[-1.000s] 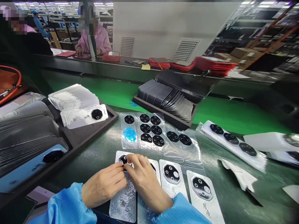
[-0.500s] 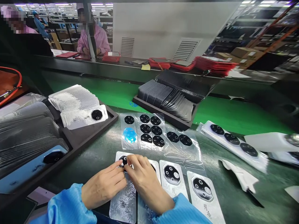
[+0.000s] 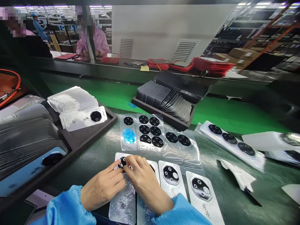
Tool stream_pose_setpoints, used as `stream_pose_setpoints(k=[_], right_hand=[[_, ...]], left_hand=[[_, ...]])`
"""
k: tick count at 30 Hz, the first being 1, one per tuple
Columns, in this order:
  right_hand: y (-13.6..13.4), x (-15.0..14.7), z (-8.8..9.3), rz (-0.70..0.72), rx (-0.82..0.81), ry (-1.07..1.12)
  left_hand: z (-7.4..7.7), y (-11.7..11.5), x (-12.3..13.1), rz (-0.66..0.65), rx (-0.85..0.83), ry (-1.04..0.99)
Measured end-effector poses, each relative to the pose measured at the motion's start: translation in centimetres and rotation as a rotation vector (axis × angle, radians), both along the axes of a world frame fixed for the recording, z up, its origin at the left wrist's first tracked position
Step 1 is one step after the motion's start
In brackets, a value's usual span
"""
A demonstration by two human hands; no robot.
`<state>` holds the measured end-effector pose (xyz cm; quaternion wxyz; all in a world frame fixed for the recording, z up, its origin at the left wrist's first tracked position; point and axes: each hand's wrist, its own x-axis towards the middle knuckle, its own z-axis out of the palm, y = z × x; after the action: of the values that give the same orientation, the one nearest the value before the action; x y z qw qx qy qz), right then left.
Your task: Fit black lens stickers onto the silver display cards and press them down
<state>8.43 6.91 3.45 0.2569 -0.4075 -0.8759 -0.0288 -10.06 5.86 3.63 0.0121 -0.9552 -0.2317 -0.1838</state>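
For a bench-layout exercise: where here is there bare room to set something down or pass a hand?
Bare green mat lies between the black tray and the left hand; more lies past the rightmost card, before the white film. Crowded: the right hand, cards and sticker sheets.

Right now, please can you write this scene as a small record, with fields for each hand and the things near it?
left hand: at the black camera lens piece
right hand: at the same piece
under hands: silver printed card
ahead: black lens stickers on clear film
left side: black tray with stacked cards and blue phone back
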Motion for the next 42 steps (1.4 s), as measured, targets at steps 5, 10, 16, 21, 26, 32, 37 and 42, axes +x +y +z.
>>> stream_pose_setpoints(k=[5,10,16,21,26,32,37,42], right_hand=[[0.0,-0.2,-0.3,0.003,-0.011,0.014],[0.3,0.4,0.2,0.018,-0.053,0.080],[0.8,3.3,2.5,-0.026,-0.364,0.616],[0.9,4.6,1.7,-0.067,-0.781,0.923],[0.7,4.2,0.6,-0.170,-0.903,1.147],[-0.5,3.9,0.5,-0.233,-0.764,0.942],[-0.6,3.8,0.4,-0.178,-0.612,0.860],[0.0,3.5,0.4,-0.077,-0.573,0.863]], left_hand=[[0.1,0.0,0.0,0.004,0.002,-0.015],[0.1,0.2,0.0,0.002,0.002,0.004],[0.0,0.2,-0.1,-0.015,-0.037,-0.007],[0.4,0.4,-0.1,-0.022,-0.073,0.022],[0.4,0.4,0.0,-0.027,-0.120,0.021],[0.1,0.3,-0.8,0.014,-0.134,-0.158],[0.3,0.7,-1.3,0.049,-0.089,-0.172],[0.2,0.8,-1.2,0.045,-0.093,-0.138]])
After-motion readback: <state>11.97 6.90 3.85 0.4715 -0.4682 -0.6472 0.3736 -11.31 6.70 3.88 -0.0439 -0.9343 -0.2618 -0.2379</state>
